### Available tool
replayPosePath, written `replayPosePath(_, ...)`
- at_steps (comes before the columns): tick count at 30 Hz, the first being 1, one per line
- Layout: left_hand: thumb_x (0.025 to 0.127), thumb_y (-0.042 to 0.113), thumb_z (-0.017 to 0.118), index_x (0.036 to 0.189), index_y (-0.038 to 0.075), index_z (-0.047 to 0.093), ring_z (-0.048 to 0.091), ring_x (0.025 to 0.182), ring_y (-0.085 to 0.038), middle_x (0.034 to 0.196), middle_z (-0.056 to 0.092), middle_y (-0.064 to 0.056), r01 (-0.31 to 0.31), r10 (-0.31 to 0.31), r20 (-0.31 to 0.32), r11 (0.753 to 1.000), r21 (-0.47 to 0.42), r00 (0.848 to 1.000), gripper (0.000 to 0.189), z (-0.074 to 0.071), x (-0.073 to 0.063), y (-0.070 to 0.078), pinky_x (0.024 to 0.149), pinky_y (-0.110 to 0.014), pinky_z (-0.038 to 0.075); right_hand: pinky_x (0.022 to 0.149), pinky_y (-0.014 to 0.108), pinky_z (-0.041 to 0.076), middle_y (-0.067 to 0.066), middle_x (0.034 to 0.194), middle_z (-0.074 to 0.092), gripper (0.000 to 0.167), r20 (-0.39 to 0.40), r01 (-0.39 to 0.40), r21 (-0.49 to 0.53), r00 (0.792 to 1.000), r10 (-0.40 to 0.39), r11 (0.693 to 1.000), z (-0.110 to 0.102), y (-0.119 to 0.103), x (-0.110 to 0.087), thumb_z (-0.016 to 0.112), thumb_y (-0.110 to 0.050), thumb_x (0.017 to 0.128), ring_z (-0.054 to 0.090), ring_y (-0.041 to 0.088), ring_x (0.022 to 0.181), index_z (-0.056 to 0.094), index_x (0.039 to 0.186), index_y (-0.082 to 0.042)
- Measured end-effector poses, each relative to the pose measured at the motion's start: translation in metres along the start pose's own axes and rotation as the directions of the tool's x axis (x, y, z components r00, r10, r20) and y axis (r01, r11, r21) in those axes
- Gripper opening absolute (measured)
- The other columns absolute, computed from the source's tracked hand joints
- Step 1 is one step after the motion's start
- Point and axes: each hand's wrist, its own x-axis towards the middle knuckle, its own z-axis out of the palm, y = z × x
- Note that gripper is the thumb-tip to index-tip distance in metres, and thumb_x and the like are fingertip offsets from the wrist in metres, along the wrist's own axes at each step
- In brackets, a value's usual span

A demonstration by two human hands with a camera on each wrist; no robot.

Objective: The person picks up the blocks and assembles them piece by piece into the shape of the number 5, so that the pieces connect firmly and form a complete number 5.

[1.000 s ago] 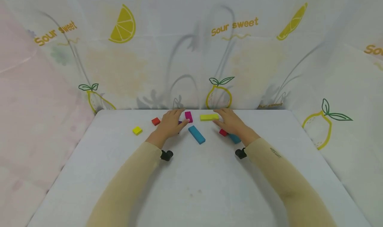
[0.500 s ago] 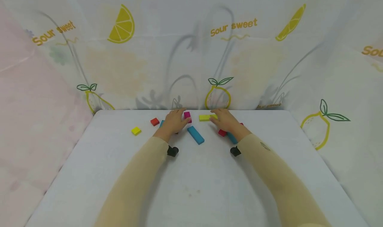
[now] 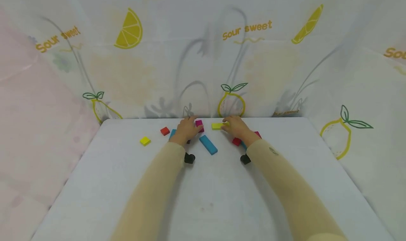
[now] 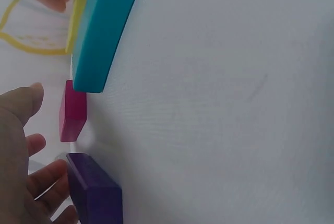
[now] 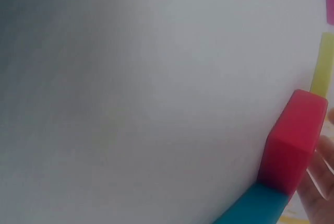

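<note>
My left hand (image 3: pixel 187 129) hovers low at the table's back, fingers loosely spread. In the left wrist view its fingertips (image 4: pixel 49 178) are right beside a purple block (image 4: pixel 96 192), and the thumb points toward a magenta block (image 4: pixel 74 110). My right hand (image 3: pixel 236 127) reaches over the right end of a long yellow block (image 3: pixel 217 126), fingers slightly bent and overlapping it. Under and beside that hand lie a red block (image 3: pixel 236 141), a partly hidden blue block (image 3: pixel 243 145) and a magenta piece (image 3: pixel 258 134). Another long blue block (image 3: pixel 208 144) lies between the hands.
An orange-red block (image 3: pixel 165 131) and a small yellow block (image 3: pixel 145 141) lie to the left. A blue block (image 3: pixel 172 133) is partly hidden by the left hand. A lemon-print curtain (image 3: pixel 177 64) rises right behind the white table (image 3: pixel 206 195).
Both hands have drawn inward, the left to the right and the right to the left, further over the yellow block. The blocks lie almost as before; the view has tilted slightly.
</note>
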Motion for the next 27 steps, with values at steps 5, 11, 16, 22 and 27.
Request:
replayPosePath(5, 0.099, 0.047, 0.057, 0.152, 0.014, 0.041, 0.04, 0.134, -0.038, 0.151, 0.04, -0.018, 0.028, -0.028, 0.001, 0.999, 0.024, 1.0, 0.064, 0.011, 0.001, -0.001, 0.109, -0.055, 0.036, 0.115, 0.048, 0.03, 0.02, 0.139, 0.052, 0.041, -0.015, -0.062, 0.029, 0.998, 0.063, 0.998, 0.006, 0.003, 0.001, 0.062, -0.029, 0.1, 0.04, 0.037, 0.134, 0.062, 0.132, -0.003)
replayPosePath(11, 0.099, 0.047, 0.059, 0.149, 0.01, 0.047, 0.041, 0.131, -0.039, 0.146, 0.044, -0.02, 0.011, -0.009, -0.023, 0.996, 0.087, 1.0, 0.063, 0.008, -0.002, 0.0, 0.108, -0.056, 0.035, 0.112, 0.048, 0.034, 0.021, 0.133, 0.053, 0.036, -0.019, -0.094, 0.075, 0.995, 0.095, 0.993, 0.006, 0.001, 0.004, 0.066, -0.025, 0.098, 0.044, 0.037, 0.128, 0.065, 0.127, -0.003)
replayPosePath(16, 0.098, 0.048, 0.059, 0.148, 0.012, 0.049, 0.043, 0.127, -0.037, 0.142, 0.047, -0.019, 0.01, -0.007, -0.022, 0.995, 0.104, 1.0, 0.063, 0.007, -0.005, -0.001, 0.107, -0.054, 0.037, 0.111, 0.046, 0.035, 0.018, 0.132, 0.053, 0.034, -0.01, -0.107, 0.114, 0.994, 0.109, 0.988, 0.008, -0.002, 0.006, 0.067, -0.023, 0.098, 0.045, 0.034, 0.125, 0.066, 0.126, -0.005)
replayPosePath(22, 0.097, 0.048, 0.061, 0.147, 0.012, 0.05, 0.043, 0.126, -0.035, 0.138, 0.049, -0.019, -0.022, 0.023, -0.013, 0.995, 0.095, 1.0, 0.062, 0.008, -0.01, 0.001, 0.107, -0.051, 0.038, 0.109, 0.045, 0.038, 0.016, 0.13, 0.054, 0.033, 0.002, -0.134, 0.13, 0.991, 0.134, 0.983, 0.011, -0.001, 0.007, 0.068, -0.024, 0.097, 0.046, 0.032, 0.122, 0.067, 0.125, -0.007)
replayPosePath(27, 0.096, 0.051, 0.061, 0.146, 0.013, 0.052, 0.044, 0.124, -0.033, 0.135, 0.051, -0.017, -0.051, 0.053, -0.012, 0.99, 0.134, 0.999, 0.063, 0.011, -0.009, 0.003, 0.106, -0.05, 0.039, 0.107, 0.046, 0.04, 0.014, 0.13, 0.053, 0.034, 0.009, -0.15, 0.139, 0.989, 0.151, 0.979, 0.009, -0.003, 0.007, 0.069, -0.026, 0.097, 0.045, 0.031, 0.119, 0.067, 0.126, -0.009)
